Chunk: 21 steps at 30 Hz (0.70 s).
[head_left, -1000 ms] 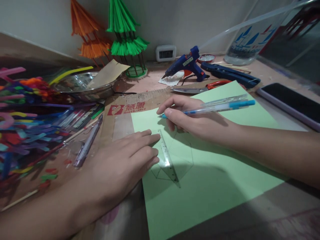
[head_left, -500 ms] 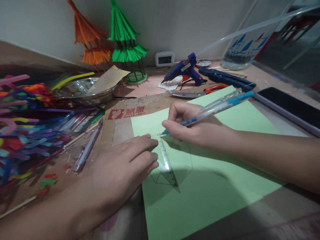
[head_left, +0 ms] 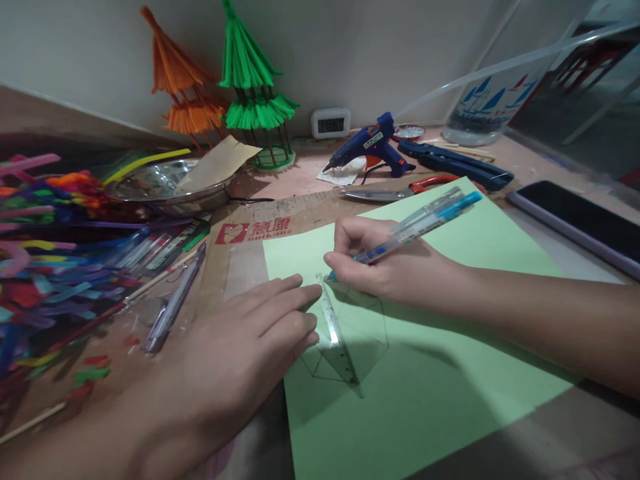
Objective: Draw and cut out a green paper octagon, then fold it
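Head view: the green sheet lies under my hands as it did a second ago. My left hand has stayed flat, fingers stretched out, its fingertips on the clear ruler that lies slantwise on the paper. My right hand has drawn nearer to me, its thumb and fingers pinched around the blue pen. The pen leans more steeply now, its tip beside the ruler's upper end rather than beyond it; I can't tell if it touches the paper.

Around me, a heap of coloured fuzzy stems fills the left side. At the back stand the green tower and the orange tower. The phone lies to the right, the blue glue gun behind my right hand. The sheet's far corner overlaps the handles of the scissors. My right hand hides some of the thin drawn lines.

A tall clear container stands at the back right, a tube reaching across it. The metal bowl has tan card lying over its rim. The small red-rimmed dish holds pale bits.
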Tool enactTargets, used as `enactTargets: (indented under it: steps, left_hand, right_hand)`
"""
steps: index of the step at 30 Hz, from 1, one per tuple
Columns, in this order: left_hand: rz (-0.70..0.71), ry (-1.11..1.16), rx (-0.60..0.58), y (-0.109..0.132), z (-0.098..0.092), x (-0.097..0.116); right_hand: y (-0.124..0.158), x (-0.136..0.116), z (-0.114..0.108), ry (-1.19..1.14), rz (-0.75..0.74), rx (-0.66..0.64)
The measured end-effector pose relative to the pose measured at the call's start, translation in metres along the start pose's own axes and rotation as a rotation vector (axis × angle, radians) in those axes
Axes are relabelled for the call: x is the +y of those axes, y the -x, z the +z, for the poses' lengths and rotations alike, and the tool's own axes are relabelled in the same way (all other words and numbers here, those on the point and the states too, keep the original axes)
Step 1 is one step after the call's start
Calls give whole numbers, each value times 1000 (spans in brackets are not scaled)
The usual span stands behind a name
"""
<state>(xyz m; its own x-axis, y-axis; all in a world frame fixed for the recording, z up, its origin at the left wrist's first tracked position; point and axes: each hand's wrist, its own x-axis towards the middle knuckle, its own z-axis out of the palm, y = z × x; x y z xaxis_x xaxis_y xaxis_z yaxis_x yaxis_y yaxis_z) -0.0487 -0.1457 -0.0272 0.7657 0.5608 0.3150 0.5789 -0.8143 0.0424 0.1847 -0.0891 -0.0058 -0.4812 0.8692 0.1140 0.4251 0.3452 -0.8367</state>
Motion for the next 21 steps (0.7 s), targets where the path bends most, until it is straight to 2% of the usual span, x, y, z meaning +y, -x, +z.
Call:
enactTargets:
  steps: [21]
  left_hand:
    - [-3,1,7,0,0,1]
  right_hand:
    - [0,3,1,-31,0,-11]
